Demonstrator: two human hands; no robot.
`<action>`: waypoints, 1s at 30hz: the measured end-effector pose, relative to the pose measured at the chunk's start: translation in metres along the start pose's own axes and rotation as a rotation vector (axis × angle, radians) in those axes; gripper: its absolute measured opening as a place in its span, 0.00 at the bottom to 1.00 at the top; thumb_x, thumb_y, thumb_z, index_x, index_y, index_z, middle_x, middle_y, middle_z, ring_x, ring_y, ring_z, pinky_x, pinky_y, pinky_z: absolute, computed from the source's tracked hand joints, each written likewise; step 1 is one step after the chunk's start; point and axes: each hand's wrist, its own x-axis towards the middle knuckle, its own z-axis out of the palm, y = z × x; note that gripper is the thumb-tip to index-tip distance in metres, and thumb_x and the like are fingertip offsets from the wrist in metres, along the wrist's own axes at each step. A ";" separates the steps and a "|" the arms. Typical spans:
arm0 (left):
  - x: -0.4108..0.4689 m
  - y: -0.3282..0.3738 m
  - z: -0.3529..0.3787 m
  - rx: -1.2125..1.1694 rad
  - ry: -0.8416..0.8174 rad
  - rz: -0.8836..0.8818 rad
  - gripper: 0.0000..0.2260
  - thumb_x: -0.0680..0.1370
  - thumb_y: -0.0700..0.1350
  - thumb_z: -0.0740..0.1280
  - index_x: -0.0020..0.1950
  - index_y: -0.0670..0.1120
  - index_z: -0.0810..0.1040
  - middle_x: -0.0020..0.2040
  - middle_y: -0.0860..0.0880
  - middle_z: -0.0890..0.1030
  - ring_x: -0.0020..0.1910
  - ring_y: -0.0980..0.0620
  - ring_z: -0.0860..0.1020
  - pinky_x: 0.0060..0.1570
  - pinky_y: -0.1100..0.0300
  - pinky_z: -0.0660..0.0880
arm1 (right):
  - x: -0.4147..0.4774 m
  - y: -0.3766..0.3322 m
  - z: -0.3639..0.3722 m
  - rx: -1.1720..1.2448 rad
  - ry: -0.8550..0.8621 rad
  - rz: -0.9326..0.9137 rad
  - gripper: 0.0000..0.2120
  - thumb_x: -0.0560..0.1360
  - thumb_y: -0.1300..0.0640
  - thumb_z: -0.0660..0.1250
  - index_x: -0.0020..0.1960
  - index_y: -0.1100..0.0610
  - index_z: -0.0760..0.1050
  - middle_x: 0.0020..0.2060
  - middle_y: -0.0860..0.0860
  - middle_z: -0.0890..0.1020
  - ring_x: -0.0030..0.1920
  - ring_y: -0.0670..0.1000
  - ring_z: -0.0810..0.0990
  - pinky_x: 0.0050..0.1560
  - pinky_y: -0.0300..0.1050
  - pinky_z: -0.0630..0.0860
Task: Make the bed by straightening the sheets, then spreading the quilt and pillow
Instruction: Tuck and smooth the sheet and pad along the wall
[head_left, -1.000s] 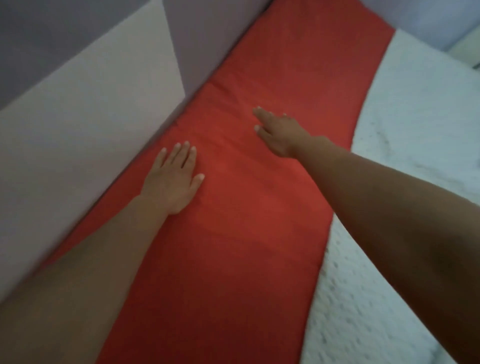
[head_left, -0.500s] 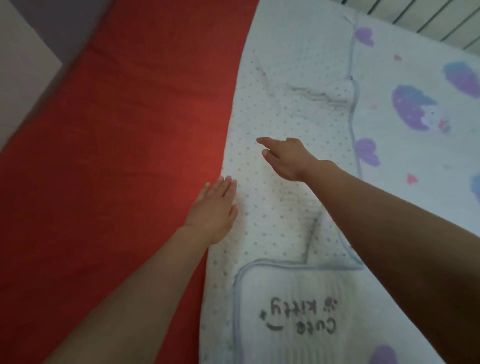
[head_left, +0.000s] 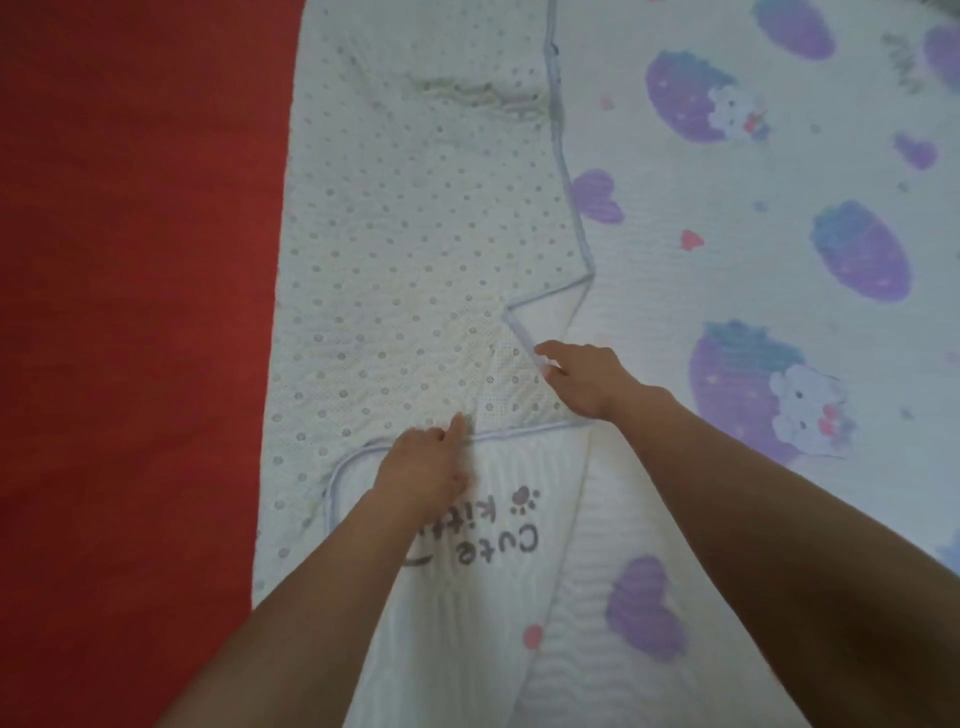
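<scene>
quilt (head_left: 727, 270) on sheet (head_left: 130, 312), sheet bare at left

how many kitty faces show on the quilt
2. The upper kitty face is near the top; the lower kitty face is at mid-right. Others may be folded under or off-frame.

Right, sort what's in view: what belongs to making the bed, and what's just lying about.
Belongs to the job:
red sheet; quilt, its dotted underside folded up; left hand on the quilt's piped edge; right hand pinching the folded corner.

Just lying about:
nothing separate shows; the "Cute kitty" lettering is printed on the quilt.
</scene>
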 end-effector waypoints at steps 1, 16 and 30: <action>0.003 0.003 0.003 0.001 0.002 -0.016 0.30 0.79 0.51 0.61 0.77 0.47 0.52 0.65 0.45 0.71 0.63 0.45 0.70 0.64 0.54 0.65 | 0.000 0.007 0.006 0.022 -0.005 0.021 0.20 0.83 0.52 0.51 0.74 0.51 0.61 0.72 0.54 0.69 0.69 0.56 0.69 0.67 0.48 0.60; -0.051 -0.077 -0.061 -0.108 0.274 -0.032 0.03 0.72 0.41 0.65 0.43 0.47 0.73 0.34 0.52 0.72 0.32 0.53 0.68 0.28 0.59 0.59 | 0.027 -0.063 0.008 0.169 -0.041 -0.022 0.33 0.76 0.68 0.56 0.77 0.49 0.55 0.71 0.58 0.67 0.68 0.58 0.69 0.67 0.51 0.67; -0.259 -0.307 -0.064 -0.331 0.592 -0.661 0.09 0.67 0.42 0.71 0.35 0.52 0.72 0.36 0.49 0.77 0.40 0.45 0.76 0.38 0.56 0.71 | 0.069 -0.339 -0.004 -0.332 0.377 -0.618 0.07 0.74 0.57 0.64 0.51 0.53 0.77 0.50 0.55 0.82 0.56 0.58 0.76 0.53 0.49 0.62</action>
